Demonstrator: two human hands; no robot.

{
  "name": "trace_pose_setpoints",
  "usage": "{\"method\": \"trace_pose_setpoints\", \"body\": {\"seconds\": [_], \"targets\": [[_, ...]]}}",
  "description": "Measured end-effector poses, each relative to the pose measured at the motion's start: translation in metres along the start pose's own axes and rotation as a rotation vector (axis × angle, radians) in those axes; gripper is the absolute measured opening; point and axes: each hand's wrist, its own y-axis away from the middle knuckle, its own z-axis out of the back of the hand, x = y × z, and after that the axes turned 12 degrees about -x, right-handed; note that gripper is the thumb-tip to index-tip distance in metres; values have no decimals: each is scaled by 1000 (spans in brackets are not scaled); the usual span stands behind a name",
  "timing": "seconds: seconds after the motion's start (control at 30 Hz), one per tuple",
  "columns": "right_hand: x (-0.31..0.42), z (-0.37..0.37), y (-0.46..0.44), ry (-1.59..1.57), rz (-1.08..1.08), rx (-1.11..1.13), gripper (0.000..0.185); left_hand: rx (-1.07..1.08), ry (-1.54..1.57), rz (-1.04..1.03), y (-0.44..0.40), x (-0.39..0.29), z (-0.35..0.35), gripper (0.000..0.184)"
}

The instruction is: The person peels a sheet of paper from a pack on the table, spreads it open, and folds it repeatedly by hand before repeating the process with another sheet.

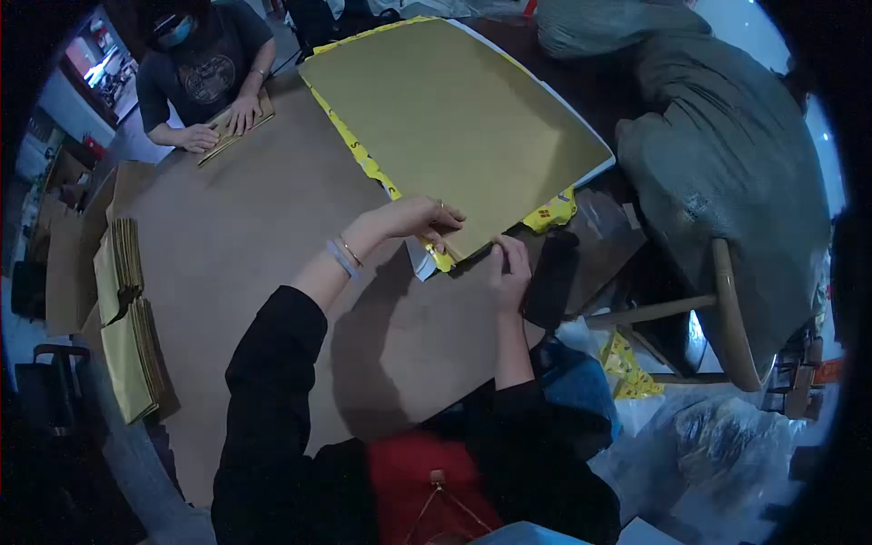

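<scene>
A large gold sheet (454,109) lies on the table, on top of yellow printed wrapping (354,150) whose torn edges stick out along its sides. My left hand (425,221) rests at the near left corner of the sheet, its fingers bent down onto the edge. Close by on the right, my right hand (511,263) has its fingertips at the sheet's near edge, thumb and fingers bent toward each other. What lies between the fingers of either hand is too small to make out.
Across the brown table (245,227), a co-worker (209,73) presses a folded gold piece (257,115). Folded gold stacks (141,354) stand at the left edge. A dark phone-like object (551,277) lies beside my right hand. Large grey-green sacks (718,136) and a wooden chair (727,309) are at right.
</scene>
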Motion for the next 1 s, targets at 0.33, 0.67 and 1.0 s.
{"method": "trace_pose_setpoints", "body": {"seconds": [0.33, 0.67, 1.0], "targets": [[3, 7, -7, 141, 335, 380, 41, 77, -79, 60, -5, -1, 3, 53], [-6, 3, -3, 147, 236, 359, 37, -8, -72, 69, 3, -6, -3, 40], [-5, 3, -4, 241, 400, 380, 31, -412, 22, 285, 14, -9, -26, 21]]}}
